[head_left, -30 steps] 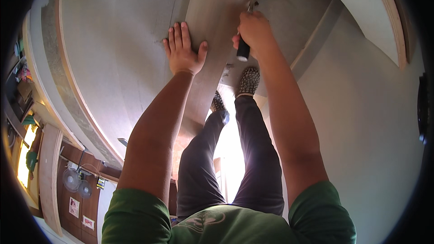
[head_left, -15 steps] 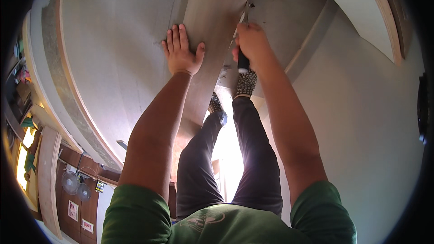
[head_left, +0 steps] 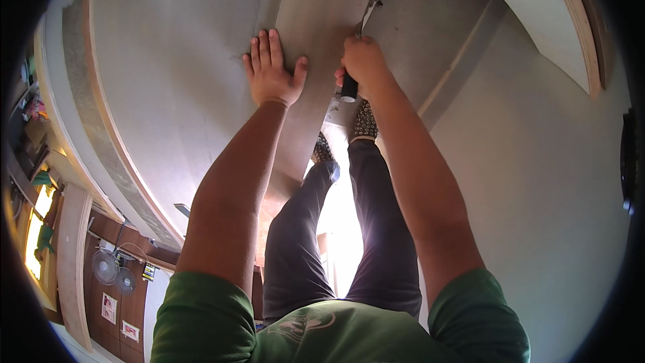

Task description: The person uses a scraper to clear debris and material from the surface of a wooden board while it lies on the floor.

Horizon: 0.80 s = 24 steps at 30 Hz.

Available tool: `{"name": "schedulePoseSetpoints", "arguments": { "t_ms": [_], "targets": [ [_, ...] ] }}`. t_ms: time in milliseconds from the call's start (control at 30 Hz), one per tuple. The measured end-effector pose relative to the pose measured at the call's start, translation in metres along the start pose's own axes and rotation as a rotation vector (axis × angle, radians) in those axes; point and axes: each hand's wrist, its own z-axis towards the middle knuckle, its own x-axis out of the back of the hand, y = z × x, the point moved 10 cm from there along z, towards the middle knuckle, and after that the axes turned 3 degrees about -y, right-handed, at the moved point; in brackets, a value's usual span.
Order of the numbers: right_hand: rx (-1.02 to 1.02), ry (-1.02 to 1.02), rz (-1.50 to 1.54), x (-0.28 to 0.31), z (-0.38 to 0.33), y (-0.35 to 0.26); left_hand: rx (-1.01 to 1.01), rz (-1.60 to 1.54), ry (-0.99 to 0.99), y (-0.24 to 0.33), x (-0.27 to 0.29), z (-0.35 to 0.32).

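Note:
A long light-brown wooden board [head_left: 316, 33] lies over a wide grey sheet surface [head_left: 175, 47]. My left hand [head_left: 274, 81] presses flat at the board's left edge, fingers spread, the thumb over the board. Along the opposite edge, my right hand [head_left: 365, 64] is wrapped round the black handle [head_left: 349, 87] of a hand tool with a narrow metal blade [head_left: 365, 19]. The blade points away from me and slants to the right beside the board's edge. Its exact kind I cannot make out.
My feet in patterned dark socks [head_left: 365, 121] stand just below the right hand. A white panel with a wooden edge [head_left: 537, 10] juts in at the upper right. Fans [head_left: 106, 267] show at the lower left, near a curved panel edge [head_left: 111, 128].
My right hand has drawn the tool slightly back and left, and the blade now tilts more to the right. The left hand stays flat in nearly the same place.

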Motion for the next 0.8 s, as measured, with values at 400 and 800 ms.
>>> {"name": "schedulePoseSetpoints", "arguments": {
  "t_ms": [400,800],
  "targets": [
    [-0.016,-0.015,0.003,-0.006,-0.038,0.008,-0.002,0.058,0.023,-0.005,0.002,-0.005],
    [-0.062,-0.016,0.011,-0.014,-0.059,0.037,-0.001,0.037,0.014,-0.005,0.001,-0.005]
  ]
}}
